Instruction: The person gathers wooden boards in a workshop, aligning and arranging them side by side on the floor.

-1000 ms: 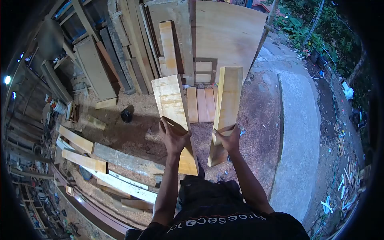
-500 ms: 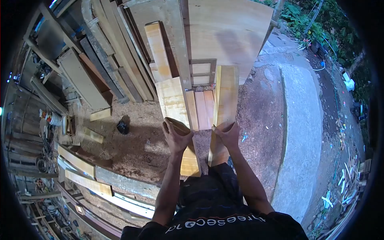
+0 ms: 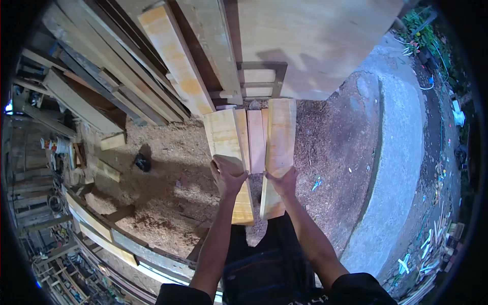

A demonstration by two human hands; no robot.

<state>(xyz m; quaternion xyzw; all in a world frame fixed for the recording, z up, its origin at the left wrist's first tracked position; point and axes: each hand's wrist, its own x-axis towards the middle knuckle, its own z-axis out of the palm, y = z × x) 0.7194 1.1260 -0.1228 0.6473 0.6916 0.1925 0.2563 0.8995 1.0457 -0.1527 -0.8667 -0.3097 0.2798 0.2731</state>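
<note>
My left hand (image 3: 229, 179) is closed around a pale yellowish wooden plank (image 3: 223, 133), its thumb on the inner edge. My right hand (image 3: 283, 182) grips a second wooden plank (image 3: 282, 127) in the same way, thumb also at the inner edge. Both planks stretch away from my body, side by side, with a narrow gap between their near ends. Beneath and between them show narrower pinkish boards (image 3: 256, 142) lying lower down. The fingers under the planks are mostly hidden.
Long timbers (image 3: 117, 61) and an upright yellowish plank (image 3: 175, 56) lean on the left. Behind stand a large plywood sheet (image 3: 315, 46) and a small wooden frame (image 3: 279, 81). A concrete strip (image 3: 399, 168) runs along the right. A black bag-like object (image 3: 143, 161) lies on the sawdust-covered ground.
Both planks have come closer together, and the right one has turned so its broad face shows more. My hands are nearer each other. The camera view has shifted.
</note>
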